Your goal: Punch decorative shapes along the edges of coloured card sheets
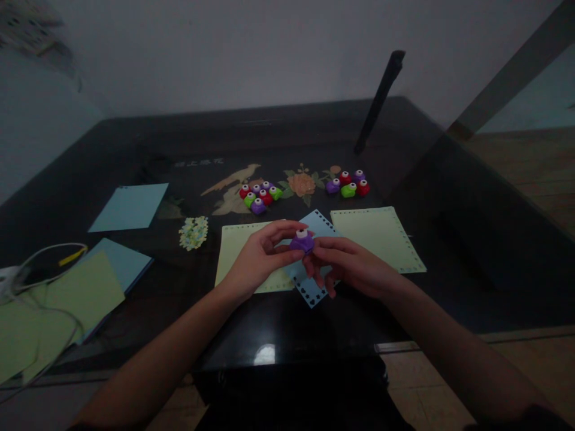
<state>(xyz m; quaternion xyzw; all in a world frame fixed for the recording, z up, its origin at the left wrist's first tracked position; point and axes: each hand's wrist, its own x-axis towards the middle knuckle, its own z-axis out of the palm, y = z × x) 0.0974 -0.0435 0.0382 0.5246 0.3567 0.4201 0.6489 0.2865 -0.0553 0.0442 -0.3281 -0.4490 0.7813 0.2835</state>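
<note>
A small purple craft punch (302,241) with a white top is held above the papers at the centre. My left hand (265,254) grips it from the left between thumb and fingers. From the right, my right hand (348,263) pinches it with thumb and index finger, the other fingers curled below. Beneath the hands lies a blue sheet (313,293) with dark star and heart holes along its edges. It overlaps a pale green sheet (231,245) on the left. Another pale green sheet (377,236), with punched edges, lies to the right.
Several coloured punches (260,196) stand behind the left sheet, and several more (348,184) behind the right. A pile of paper cut-outs (193,233), blue paper (130,206), green paper (85,290) and a white cable (45,308) lie left. A black bar (380,102) rises at the back.
</note>
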